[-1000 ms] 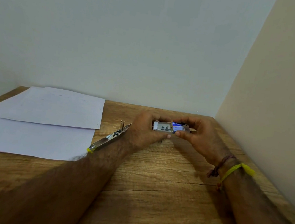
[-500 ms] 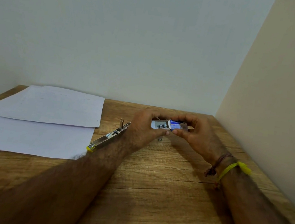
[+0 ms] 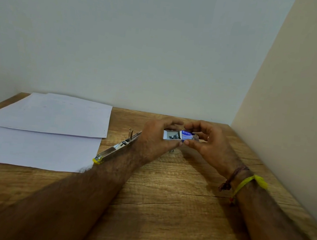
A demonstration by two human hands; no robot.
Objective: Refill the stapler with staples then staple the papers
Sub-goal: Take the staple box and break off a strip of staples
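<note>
A small white and blue staple box (image 3: 180, 136) is held above the wooden table between both hands. My left hand (image 3: 156, 139) grips its white inner tray, which is slid partly out to the left with grey staples showing inside. My right hand (image 3: 208, 142) pinches the blue sleeve. The stapler (image 3: 115, 149) lies open on the table, a long metal channel with a yellow tip, partly hidden behind my left wrist. Two white paper sheets (image 3: 42, 131) lie overlapped at the left.
The wooden table (image 3: 162, 210) fits into a corner, with a pale wall behind and a beige wall (image 3: 293, 116) close on the right. A tiny metal piece (image 3: 171, 151) lies on the table under my hands.
The hands and box have drifted slightly up and away. The white tray looks slid a little further out of the blue sleeve. The stapler and papers have not moved.
</note>
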